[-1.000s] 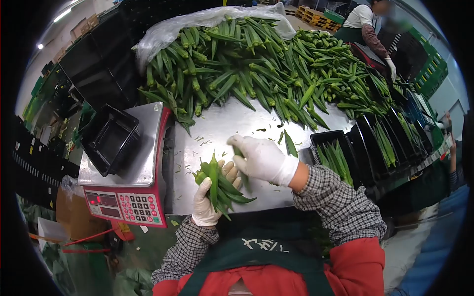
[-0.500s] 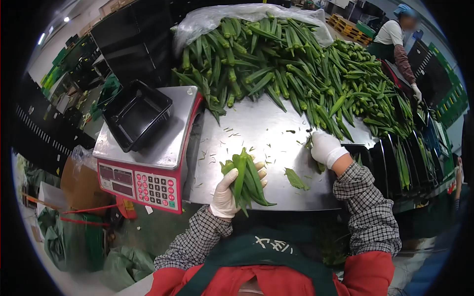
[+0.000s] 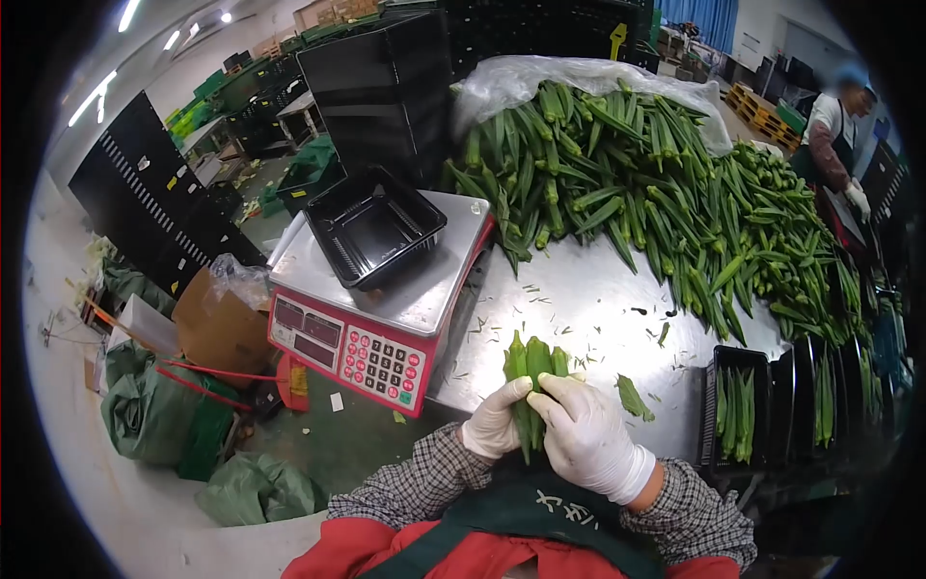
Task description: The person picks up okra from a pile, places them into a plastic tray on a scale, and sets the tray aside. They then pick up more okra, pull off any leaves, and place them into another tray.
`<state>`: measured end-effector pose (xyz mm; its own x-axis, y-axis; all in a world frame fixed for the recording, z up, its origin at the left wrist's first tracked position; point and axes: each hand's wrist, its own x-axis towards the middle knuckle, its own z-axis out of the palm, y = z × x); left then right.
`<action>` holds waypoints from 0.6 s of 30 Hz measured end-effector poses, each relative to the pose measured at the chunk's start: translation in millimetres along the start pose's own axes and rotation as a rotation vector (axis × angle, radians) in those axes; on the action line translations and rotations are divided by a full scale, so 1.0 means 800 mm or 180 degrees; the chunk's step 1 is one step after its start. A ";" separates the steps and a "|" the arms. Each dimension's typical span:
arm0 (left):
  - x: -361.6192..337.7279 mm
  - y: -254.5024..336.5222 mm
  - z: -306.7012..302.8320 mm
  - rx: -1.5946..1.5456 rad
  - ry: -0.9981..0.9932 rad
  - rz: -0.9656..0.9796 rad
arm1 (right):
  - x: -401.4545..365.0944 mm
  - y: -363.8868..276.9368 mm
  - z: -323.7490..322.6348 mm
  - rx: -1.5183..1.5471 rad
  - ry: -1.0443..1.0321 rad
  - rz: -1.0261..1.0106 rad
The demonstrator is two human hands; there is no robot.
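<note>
A small bunch of okra pods (image 3: 529,372) stands upright between my two white-gloved hands, just above the near edge of the metal table (image 3: 588,338). My left hand (image 3: 494,425) is wrapped round the bunch from the left. From the right, my right hand (image 3: 590,429) closes on the same pods, its thumb and fingers near their upper part. Part of the bunch is hidden behind my fingers. Beyond my hands, a large heap of okra (image 3: 617,183) covers the back of the table. A loose leaf (image 3: 633,398) and green scraps lie on the metal.
On the left, a black plastic tray (image 3: 371,232) sits on a red and silver weighing scale (image 3: 352,352). Black trays with okra (image 3: 736,405) stand in a row at the right. A co-worker (image 3: 834,135) is at the far right. Clear plastic sheeting (image 3: 579,69) lies behind the heap.
My right hand has come from the right side of the table to the bunch in my left hand, and now grips it too. The view has swung left, so everything appears further right.
</note>
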<state>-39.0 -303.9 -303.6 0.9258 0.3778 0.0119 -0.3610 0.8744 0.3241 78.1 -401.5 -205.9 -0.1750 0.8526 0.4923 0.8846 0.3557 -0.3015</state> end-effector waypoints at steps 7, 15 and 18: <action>-0.025 0.029 0.102 0.0600 0.0236 0.0995 | 0.004 -0.015 -0.017 0.0697 0.0609 -0.0283; -0.018 0.246 0.175 0.5218 0.0531 0.3957 | -0.061 0.028 -0.018 0.0347 0.0756 0.0445; -0.011 0.325 0.174 0.7889 0.0476 0.3484 | -0.099 0.041 -0.018 0.0168 0.0704 0.0775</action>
<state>-125.9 -122.1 -87.9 0.6138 0.2815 0.7375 0.3075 -0.9457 0.1050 127.3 -462.9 -242.9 0.1420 0.8133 0.5643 0.8643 0.1760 -0.4712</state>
